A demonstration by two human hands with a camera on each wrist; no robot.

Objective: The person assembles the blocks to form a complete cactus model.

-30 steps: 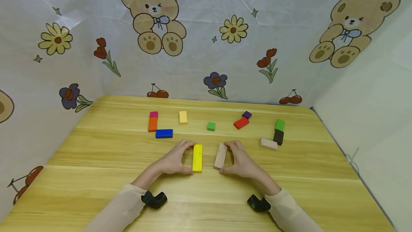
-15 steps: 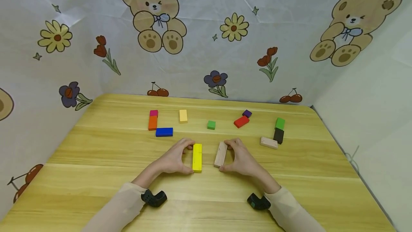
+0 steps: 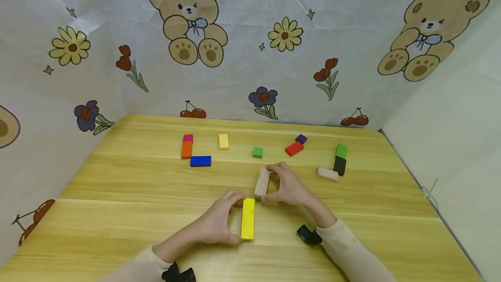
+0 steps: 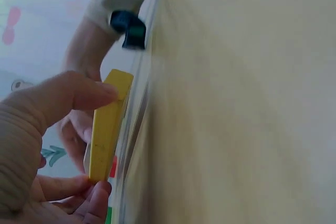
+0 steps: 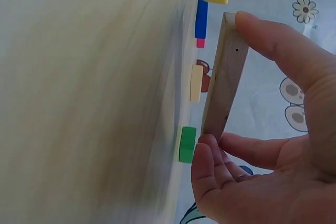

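My left hand (image 3: 217,221) pinches a long yellow block (image 3: 248,219) by its two ends, thumb at the near end and fingers at the far one. In the left wrist view the yellow block (image 4: 105,135) spans from thumb to fingertips. Further from me and slightly right, my right hand (image 3: 289,186) grips a plain wooden block (image 3: 262,182) the same way. The right wrist view shows that wooden block (image 5: 226,77) held lengthwise between thumb and fingers. In the head view, the wooden block's near end lies just beyond the yellow block's far end.
Toward the back left lie a blue block (image 3: 201,161), an orange block (image 3: 187,150), a magenta block (image 3: 188,138) and a pale yellow block (image 3: 223,142). A small green block (image 3: 257,152) is mid-table. Rightward are red (image 3: 294,149), purple (image 3: 301,139), black (image 3: 339,166), green (image 3: 341,151) and wooden (image 3: 327,174) blocks.
My left hand has brought the yellow block nearer to me and a little right. My right hand has shifted the wooden block slightly away and left. The other blocks stay put.
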